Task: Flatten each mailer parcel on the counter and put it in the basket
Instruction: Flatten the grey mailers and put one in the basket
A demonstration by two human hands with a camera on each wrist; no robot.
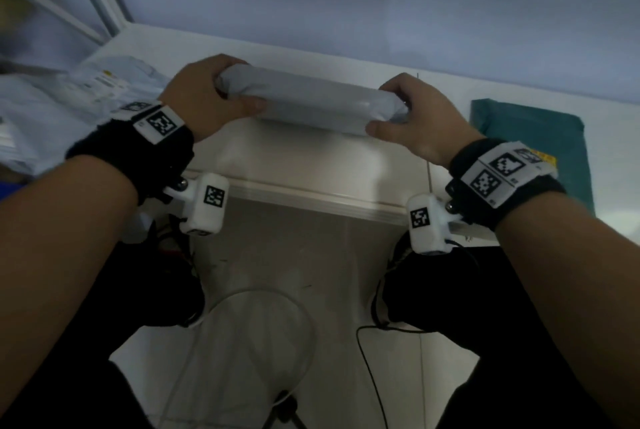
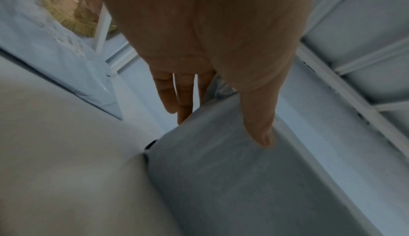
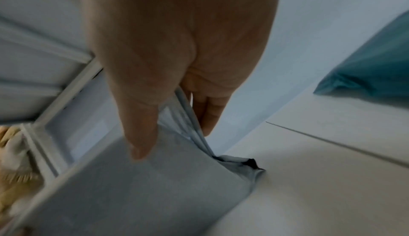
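Note:
A grey mailer parcel (image 1: 311, 99) stands on its long edge on the white counter (image 1: 294, 158), close to the back wall. My left hand (image 1: 207, 96) grips its left end, thumb on the near face and fingers behind. My right hand (image 1: 412, 113) grips its right end the same way. In the left wrist view the thumb (image 2: 258, 122) presses the grey mailer parcel (image 2: 232, 178) while the fingers reach behind it. The right wrist view has the thumb (image 3: 139, 131) on the grey mailer parcel (image 3: 137, 187), whose crumpled end sticks out. No basket is in view.
A teal mailer (image 1: 533, 141) lies on the counter at the right, also seen as the teal mailer (image 3: 374, 71). Pale blue-white mailers (image 1: 69, 106) are piled at the left. The counter's front edge (image 1: 311, 196) runs between my wrists, with floor and cables below.

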